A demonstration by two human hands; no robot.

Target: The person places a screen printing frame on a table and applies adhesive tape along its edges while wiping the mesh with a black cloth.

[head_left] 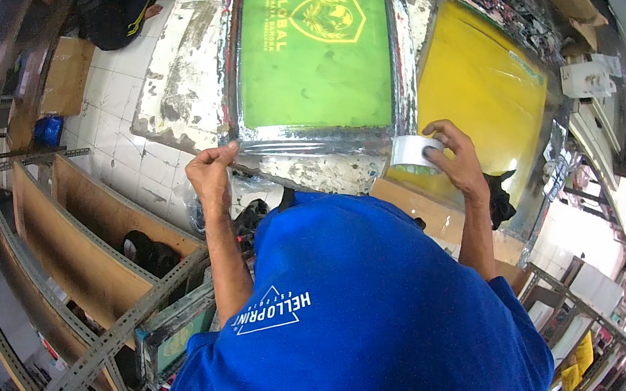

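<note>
A screen-printing frame (394, 43) with green mesh (319, 80) and a yellow crest design lies on a paint-stained table (169, 87). At its near left corner, my left hand (213, 177) has thumb and fingers closed; what they pinch is too small to make out. My right hand (456, 156) grips a roll of whitish tape (411, 151) by the frame's near right corner. A shiny strip of tape (312, 137) lies along the near edge of the frame, between my two hands. The roll's far side and some right fingers are hidden.
A yellow screen (481, 95) lies right of the green one, over a brown cardboard piece (426, 210). On the left stands a metal rack with wooden shelves (79, 241). Another framed screen (176, 336) leans near my left elbow. Someone's dark-clothed leg (113, 18) shows at the far left.
</note>
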